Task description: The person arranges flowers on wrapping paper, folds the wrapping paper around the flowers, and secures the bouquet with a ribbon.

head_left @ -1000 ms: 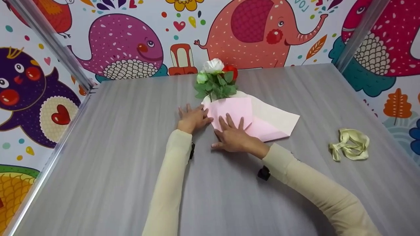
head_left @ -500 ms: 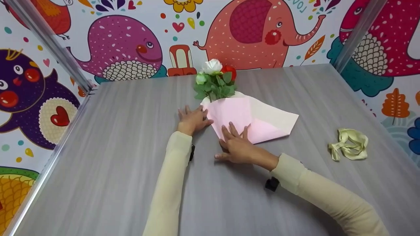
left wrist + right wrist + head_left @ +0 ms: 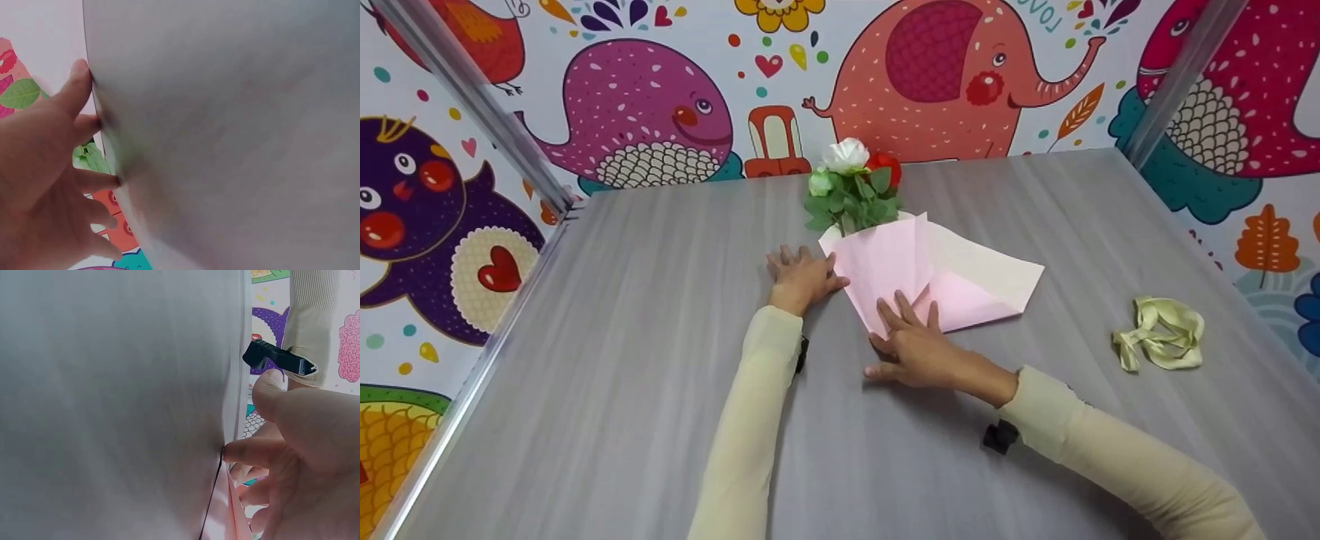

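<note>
A sheet of pink wrapping paper (image 3: 877,259) lies on the table, folded over the stems of a small bunch of artificial flowers. A white rose (image 3: 847,155), a red rose (image 3: 885,169) and a pale green bud stick out above it with green leaves (image 3: 855,201). My left hand (image 3: 801,279) rests on the table with fingers spread, its fingertips at the paper's left edge. Spread flat, my right hand (image 3: 915,345) presses the lower part of the folded paper, near its pointed bottom. The paper's cream inner side (image 3: 986,262) fans out to the right.
A loose, pale green ribbon (image 3: 1162,334) lies on the grey table (image 3: 660,360) at the right. Printed cartoon panels (image 3: 649,105) stand along the back and sides, with metal posts at the corners.
My right hand has slid down and to the right along the paper toward its bottom point. The fold's upper right corner has lifted slightly. My left hand stays at the left edge.
</note>
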A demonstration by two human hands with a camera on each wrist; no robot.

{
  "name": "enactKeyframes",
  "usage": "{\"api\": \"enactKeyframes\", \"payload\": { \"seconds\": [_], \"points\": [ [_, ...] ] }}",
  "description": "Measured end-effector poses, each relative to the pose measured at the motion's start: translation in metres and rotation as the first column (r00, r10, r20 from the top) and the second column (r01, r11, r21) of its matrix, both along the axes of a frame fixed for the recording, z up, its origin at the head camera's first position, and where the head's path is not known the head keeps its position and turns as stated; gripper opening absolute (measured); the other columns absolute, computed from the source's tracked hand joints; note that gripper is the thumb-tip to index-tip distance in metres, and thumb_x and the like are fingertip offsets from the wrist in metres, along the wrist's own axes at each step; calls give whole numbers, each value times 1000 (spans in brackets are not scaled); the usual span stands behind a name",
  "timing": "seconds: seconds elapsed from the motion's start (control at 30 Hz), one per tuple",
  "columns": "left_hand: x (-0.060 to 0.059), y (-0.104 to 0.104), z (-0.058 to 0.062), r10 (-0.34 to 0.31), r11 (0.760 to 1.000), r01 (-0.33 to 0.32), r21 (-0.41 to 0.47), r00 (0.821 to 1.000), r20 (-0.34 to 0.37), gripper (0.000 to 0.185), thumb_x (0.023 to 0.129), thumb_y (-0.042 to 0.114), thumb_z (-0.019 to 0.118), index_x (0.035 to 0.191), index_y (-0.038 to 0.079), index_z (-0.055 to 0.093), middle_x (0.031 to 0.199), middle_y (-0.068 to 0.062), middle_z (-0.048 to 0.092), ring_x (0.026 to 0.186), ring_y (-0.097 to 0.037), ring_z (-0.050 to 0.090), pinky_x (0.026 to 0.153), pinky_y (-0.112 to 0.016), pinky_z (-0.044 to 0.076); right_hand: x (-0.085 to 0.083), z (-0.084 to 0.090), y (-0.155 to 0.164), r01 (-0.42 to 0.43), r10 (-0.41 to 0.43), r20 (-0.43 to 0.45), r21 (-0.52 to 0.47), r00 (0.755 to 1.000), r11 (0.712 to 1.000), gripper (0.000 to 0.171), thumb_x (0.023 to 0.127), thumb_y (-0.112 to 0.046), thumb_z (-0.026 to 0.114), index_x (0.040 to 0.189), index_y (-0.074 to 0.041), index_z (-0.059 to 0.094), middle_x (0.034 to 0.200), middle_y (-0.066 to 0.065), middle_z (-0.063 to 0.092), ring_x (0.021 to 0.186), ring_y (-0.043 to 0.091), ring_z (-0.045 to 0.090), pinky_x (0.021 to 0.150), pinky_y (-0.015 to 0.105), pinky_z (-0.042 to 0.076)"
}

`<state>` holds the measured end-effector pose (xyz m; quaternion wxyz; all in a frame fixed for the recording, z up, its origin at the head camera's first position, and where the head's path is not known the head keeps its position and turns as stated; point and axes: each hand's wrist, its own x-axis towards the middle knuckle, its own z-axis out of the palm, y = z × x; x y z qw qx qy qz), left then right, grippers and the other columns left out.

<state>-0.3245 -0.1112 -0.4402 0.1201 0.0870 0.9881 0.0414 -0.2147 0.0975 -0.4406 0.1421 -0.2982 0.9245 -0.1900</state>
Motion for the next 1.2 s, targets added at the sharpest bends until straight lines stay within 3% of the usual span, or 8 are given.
{"api": "enactKeyframes", "payload": {
  "seconds": [0.27, 0.5, 0.77, 0.83, 0.97, 1.07, 1.2],
  "points": [
    [1, -5, 3, 13, 1000, -13, 10, 1000, 6, 67, 100, 56, 47, 157, 23, 34, 158, -31, 30, 147, -61, 16, 114, -76, 12, 8, 3, 9, -4, 6, 62, -35, 998, 999, 61, 91, -45, 70, 138, -7, 58, 166, 20, 16, 154, 47, -3, 109, 82, -3],
    [2, -10, 1, 17, 998, -16, 57, 1000, -16, 65, 101, 51, 50, 156, 20, 37, 152, -33, 37, 144, -59, 24, 112, -78, 14, 9, 8, 10, 7, -6, 128, -5, 992, 1000, 65, 92, -49, 67, 145, -14, 53, 168, 18, 10, 155, 44, -5, 110, 80, -5],
    [7, -8, 4, 67, 990, -72, 120, 997, 43, 64, 102, 47, 51, 157, 18, 35, 153, -30, 36, 138, -54, 36, 112, -76, 18, 9, 7, 13, -9, 11, 156, -12, 988, 1000, 65, 93, -50, 65, 148, -19, 51, 169, 16, 9, 155, 44, -3, 110, 80, -5],
    [10, -4, 5, 79, 985, -85, 148, 996, 47, 65, 103, 46, 50, 158, 16, 33, 154, -31, 34, 139, -53, 35, 112, -75, 19, 9, 6, 16, -17, 21, 165, -29, 986, 999, 65, 93, -50, 65, 149, -19, 50, 169, 15, 8, 155, 44, -2, 110, 80, -5],
    [22, 11, 3, 73, 972, -81, 223, 996, 45, 71, 104, 45, 48, 161, 14, 19, 162, -32, 16, 149, -51, 21, 116, -72, 14, 10, 8, 26, -11, 25, 178, -83, 984, 996, 66, 94, -49, 65, 151, -23, 46, 169, 15, 5, 155, 44, -4, 112, 78, -6],
    [34, 27, 5, 26, 965, -37, 260, 999, 44, 76, 103, 49, 46, 163, 18, 10, 167, -28, 2, 153, -49, 7, 118, -71, 9, 11, 16, 36, 22, -1, 150, -142, 989, 990, 65, 95, -46, 65, 152, -22, 44, 169, 15, 6, 155, 44, -6, 113, 75, -8],
    [51, 49, 13, -78, 965, 69, 251, 996, 29, 76, 103, 53, 43, 163, 23, 7, 168, -23, -5, 154, -47, -1, 117, -73, 8, 8, 33, 54, 106, -93, 82, -177, 992, 979, 66, 95, -41, 67, 152, -18, 43, 169, 16, 9, 155, 45, -3, 115, 74, -7]
  ]
}}
